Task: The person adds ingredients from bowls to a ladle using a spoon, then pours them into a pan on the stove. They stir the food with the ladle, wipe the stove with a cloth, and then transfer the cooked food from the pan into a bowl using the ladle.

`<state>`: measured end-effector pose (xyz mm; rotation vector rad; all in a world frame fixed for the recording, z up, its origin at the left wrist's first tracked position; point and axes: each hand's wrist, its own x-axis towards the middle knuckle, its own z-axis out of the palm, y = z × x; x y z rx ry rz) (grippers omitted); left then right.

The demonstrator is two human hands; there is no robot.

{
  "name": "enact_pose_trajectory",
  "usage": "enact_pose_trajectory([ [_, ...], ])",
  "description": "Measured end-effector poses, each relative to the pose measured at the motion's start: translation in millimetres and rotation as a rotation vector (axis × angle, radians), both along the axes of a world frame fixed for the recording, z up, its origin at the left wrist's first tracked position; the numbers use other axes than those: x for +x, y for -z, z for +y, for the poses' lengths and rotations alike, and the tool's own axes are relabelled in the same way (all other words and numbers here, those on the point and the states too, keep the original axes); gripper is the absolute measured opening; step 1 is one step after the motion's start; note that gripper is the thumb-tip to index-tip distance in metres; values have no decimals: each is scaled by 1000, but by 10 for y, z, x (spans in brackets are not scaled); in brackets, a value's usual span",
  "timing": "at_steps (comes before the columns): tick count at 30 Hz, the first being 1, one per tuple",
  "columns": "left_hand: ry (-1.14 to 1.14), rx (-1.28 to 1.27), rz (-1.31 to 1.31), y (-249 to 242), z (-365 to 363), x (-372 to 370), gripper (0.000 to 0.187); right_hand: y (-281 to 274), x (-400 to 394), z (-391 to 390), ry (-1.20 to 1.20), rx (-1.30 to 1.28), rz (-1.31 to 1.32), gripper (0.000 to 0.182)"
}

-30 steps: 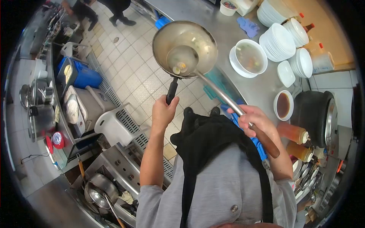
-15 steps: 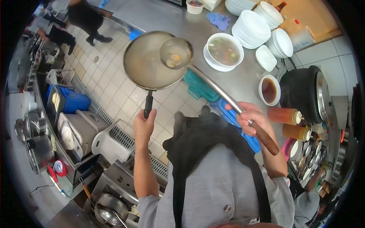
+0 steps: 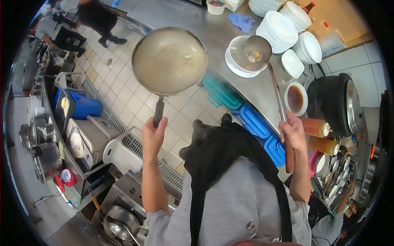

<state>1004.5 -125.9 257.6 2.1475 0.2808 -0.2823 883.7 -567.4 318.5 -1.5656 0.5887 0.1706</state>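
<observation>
My left hand (image 3: 153,135) is wrapped round the dark handle of a frying pan (image 3: 164,61), held up over the floor by the counter's edge. A thin, cloudy liquid with a few pale bits lies in the pan. In my right hand (image 3: 294,130) is a long-handled metal ladle (image 3: 274,84) with a wooden grip end. The ladle's cup holds liquid and small yellowish pieces. It hangs over a white soup bowl (image 3: 234,67), covering much of that bowl's inside.
White bowls and plates (image 3: 279,30) stand stacked at the back of the steel counter (image 3: 180,18). A bowl of brown sauce (image 3: 296,99), sauce bottles (image 3: 316,128) and a black pot (image 3: 328,102) are at the right. Blue lids (image 3: 254,121) sit below the counter edge. People (image 3: 96,18) stand far left.
The ladle has swung right, from over the frying pan to over the white soup bowl, as my right hand moved right. My left hand still holds the pan in nearly the same place.
</observation>
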Motion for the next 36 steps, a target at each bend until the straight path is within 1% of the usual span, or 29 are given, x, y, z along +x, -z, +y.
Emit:
enact_pose_trajectory([
  [1, -1, 10, -2, -35, -7, 2, 35, 6, -21, -19, 0, 0, 0, 47],
  [3, -6, 23, -5, -57, 0, -1, 35, 21, -54, -28, -13, -197, 54, 47],
  [4, 5, 35, -30, -61, 12, -8, 35, 31, -73, -13, -18, -195, 53, 47],
  [6, 13, 47, -56, -82, 17, -8, 34, 42, -113, 13, 42, -284, -8, 51],
  [8, 35, 85, -88, -150, -9, -8, 34, -15, -116, 43, 42, -288, -19, 53],
  [10, 31, 97, -65, -196, -23, -3, 34, -54, -117, 51, 44, -292, -31, 56],
  [12, 28, 109, -43, -196, -22, -7, 34, -73, -116, 46, 26, -122, -91, 58],
  [13, 31, 116, -76, -175, -17, -18, 34, -115, -86, 90, 23, -122, -91, 58],
  [14, 33, 122, -109, -163, -14, -34, 34, -177, -24, 175, -9, -62, -90, 58],
  [15, 28, 123, -107, -168, -15, -48, 34, -207, 34, 253, -41, -2, -88, 58],
  [16, 32, 126, -104, -179, -23, -55, 35, -202, 83, 299, -46, -2, -86, 58],
  [18, 32, 129, -100, -208, -27, -66, 35, -193, 196, 389, -163, 53, -46, 57],
  [20, 46, 173, -49, -245, -21, -80, 38, -190, 347, 529, -204, 34, -40, 56],
  [23, -1, 137, -22, -335, -69, -112, 40, -102, 510, 669, -318, -44, -33, 54],
  [26, 33, 190, -61, -292, -28, -138, 41, 68, 582, 708, -380, -117, -35, 54],
  [27, 24, 192, -63, -278, -16, -139, 41, 42, 605, 731, -388, -116, -39, 54],
  [29, 40, 149, -45, -245, 11, -131, 42, -38, 656, 798, -459, -74, 18, 53],
  [31, 29, 100, 9, -183, 14, -119, 42, 183, 596, 687, -541, -149, -40, 49],
  [32, 23, 174, -78, -36, 59, -157, 42, 219, 597, 665, -552, -136, -42, 46],
  [33, 50, 192, -170, 34, 83, -138, 42, 271, 606, 678, -570, -121, -52, 43],
  [34, 34, 173, -195, 42, 74, -130, 43, 265, 611, 715, -536, 33, 17, 44],
  [35, 57, 241, -122, 57, 92, -97, 42, 217, 654, 750, -496, 176, 110, 45],
  [36, 15, 262, -143, -16, 104, -69, 42, 142, 737, 812, -538, 185, 84, 45],
])
